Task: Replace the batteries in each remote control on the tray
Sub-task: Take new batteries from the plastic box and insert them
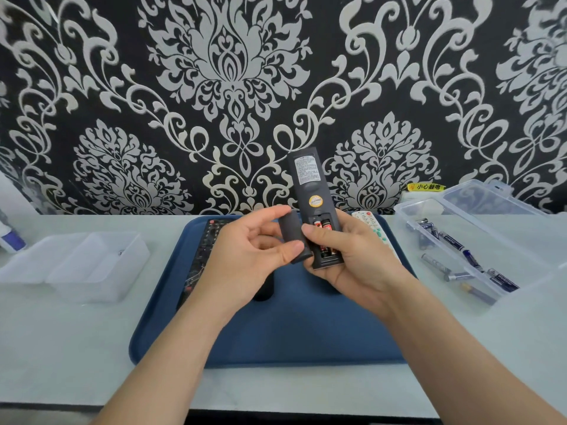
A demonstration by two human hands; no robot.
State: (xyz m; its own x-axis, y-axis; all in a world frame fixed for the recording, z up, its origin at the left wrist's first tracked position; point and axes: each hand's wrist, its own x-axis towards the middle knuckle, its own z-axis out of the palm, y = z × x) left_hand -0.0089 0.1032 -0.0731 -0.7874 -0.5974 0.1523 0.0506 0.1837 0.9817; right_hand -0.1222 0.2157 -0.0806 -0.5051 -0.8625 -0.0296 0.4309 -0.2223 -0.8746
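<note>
The left hand point(242, 259) covers much of the black remote point(205, 246) on the tray point(291, 332), and its thumb overlaps the battery cover point(291, 230). The right hand point(356, 262) hides all but a corner of the white remote point(366, 217). Print on the label point(306, 170) of the held remote point(310, 188) is unreadably small. The clear battery box point(484, 234) fades into blur at its near right end.

1. The remote control point(310, 191) and its detached battery cover point(291, 237) are moulded in dark, matt plastic.
2. A white paper label point(306, 171) and a glossy gold sticker point(316, 201) are stuck to the remote's back.
3. The fitted batteries point(323, 228) are wrapped in shiny red-and-black sleeves.
4. The tray point(276, 332) is finished in smooth, matt blue plastic.
5. The box point(408, 207) is made of clear, glossy plastic; the loose batteries point(451, 240) are jacketed in glossy blue and silver.
6. The container point(76, 265) is made of frosted white plastic.
7. The worktop point(61, 348) is surfaced smooth and pale; the wallpaper point(230, 72) is embossed and rough.
</note>
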